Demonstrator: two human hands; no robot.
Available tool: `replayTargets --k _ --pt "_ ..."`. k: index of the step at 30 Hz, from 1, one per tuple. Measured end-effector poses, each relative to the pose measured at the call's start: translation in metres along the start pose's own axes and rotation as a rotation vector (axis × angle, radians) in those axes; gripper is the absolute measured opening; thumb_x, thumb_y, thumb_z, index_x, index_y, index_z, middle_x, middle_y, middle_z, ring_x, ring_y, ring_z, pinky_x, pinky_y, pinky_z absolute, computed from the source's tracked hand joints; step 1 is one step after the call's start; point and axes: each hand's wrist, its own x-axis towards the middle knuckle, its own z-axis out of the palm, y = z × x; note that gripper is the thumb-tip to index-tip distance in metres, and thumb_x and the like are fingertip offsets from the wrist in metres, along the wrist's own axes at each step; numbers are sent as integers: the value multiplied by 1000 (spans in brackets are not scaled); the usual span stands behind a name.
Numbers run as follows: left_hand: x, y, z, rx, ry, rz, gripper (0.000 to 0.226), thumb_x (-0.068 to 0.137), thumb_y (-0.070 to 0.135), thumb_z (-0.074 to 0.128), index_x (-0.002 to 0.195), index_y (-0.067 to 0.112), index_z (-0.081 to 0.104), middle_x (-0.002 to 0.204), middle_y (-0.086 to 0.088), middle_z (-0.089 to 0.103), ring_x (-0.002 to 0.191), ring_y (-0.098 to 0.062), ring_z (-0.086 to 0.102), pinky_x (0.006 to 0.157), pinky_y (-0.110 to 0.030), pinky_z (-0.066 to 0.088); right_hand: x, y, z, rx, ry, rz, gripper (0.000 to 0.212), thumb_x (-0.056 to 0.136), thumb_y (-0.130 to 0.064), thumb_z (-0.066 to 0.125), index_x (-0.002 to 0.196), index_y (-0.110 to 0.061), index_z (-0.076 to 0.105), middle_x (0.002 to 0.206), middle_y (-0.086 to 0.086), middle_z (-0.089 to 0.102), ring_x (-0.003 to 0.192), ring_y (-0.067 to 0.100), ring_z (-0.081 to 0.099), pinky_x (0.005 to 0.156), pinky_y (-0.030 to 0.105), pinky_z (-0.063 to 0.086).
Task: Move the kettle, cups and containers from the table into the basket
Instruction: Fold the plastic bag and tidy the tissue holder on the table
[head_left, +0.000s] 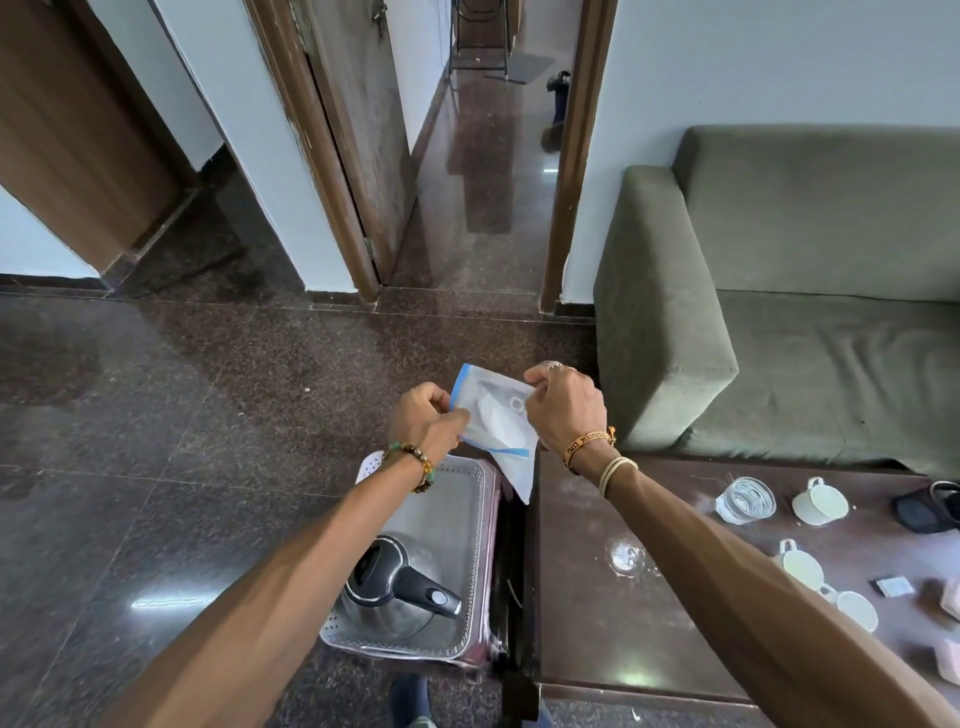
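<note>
Both hands hold a clear zip bag (496, 415) with a blue strip above the far end of the basket. My left hand (426, 418) pinches its left edge and my right hand (563, 405) grips its right edge. Something white lies inside the bag. The grey perforated basket (467, 499) stands on the floor beside the table, with the steel kettle (397, 592) lying in it. On the dark table (582, 597) sit a glass (745, 500), a clear lid (626, 556) and three white cups (820, 501) (800, 566) (854, 609).
A green sofa (779, 312) stands behind the table. A black object (927, 512) and pink items (948, 603) lie at the table's right edge, a small packet (893, 586) near them. An open doorway leads to a corridor ahead. My shoe (410, 699) is by the basket.
</note>
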Motion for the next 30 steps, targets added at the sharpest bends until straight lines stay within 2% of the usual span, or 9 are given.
replayTargets --k 5,11,14,16,20,23,25,27,30 --pt "-5 5 6 206 70 142 12 56 27 61 64 23 53 55 8 61 53 -13 60 43 -23 38 1 11 2 -147 19 -57 45 83 -4 49 120 -26 66 120 2 66 99 29 66 77 35 51" --pt "-7 8 16 97 11 115 13 60 26 61 72 22 57 63 3 68 58 -17 70 56 -40 59 -5 12 4 -220 52 -189 51 81 3 55 127 -18 61 116 6 60 98 29 62 76 36 50" --pt "-9 7 19 58 19 116 12 61 29 62 71 24 57 63 3 68 59 -17 69 55 -39 58 -11 8 4 -235 186 -387 41 69 12 63 103 -9 70 103 12 63 86 34 58 74 43 51" --pt "-10 5 20 19 27 135 13 63 33 64 69 25 56 62 4 67 58 -16 67 52 -32 53 -14 3 5 -235 144 -459 30 70 12 63 90 -8 72 95 11 65 83 35 60 69 41 51" --pt "-15 1 24 -82 36 163 15 68 35 65 70 24 55 57 12 60 50 -5 66 48 -28 52 -18 -5 13 -295 -260 -262 30 88 -8 57 111 -21 70 109 8 69 98 32 66 81 38 55" --pt "-18 0 27 -155 22 172 14 74 30 67 72 24 55 62 9 58 52 -10 70 46 -34 55 -20 -7 23 -331 -339 -202 31 91 -13 53 121 -13 64 115 16 66 105 39 63 84 41 53" --pt "-20 0 29 -151 22 215 14 75 30 68 72 25 55 63 7 60 53 -14 70 45 -28 51 -18 -5 28 -259 -356 -117 33 92 -16 54 122 -6 60 118 17 65 111 38 60 89 41 50" --pt "-22 0 30 -95 33 271 13 74 32 68 72 27 56 64 5 64 57 -15 70 48 -25 50 -14 -2 31 -167 -375 -3 34 91 -23 61 119 -4 59 116 15 66 110 33 61 89 37 49" --pt "-24 -3 30 -41 71 334 13 73 32 68 73 26 57 63 6 64 56 -9 65 52 -21 49 -8 1 32 -50 -370 112 31 80 -34 76 91 -8 63 94 10 69 87 23 62 70 32 47"
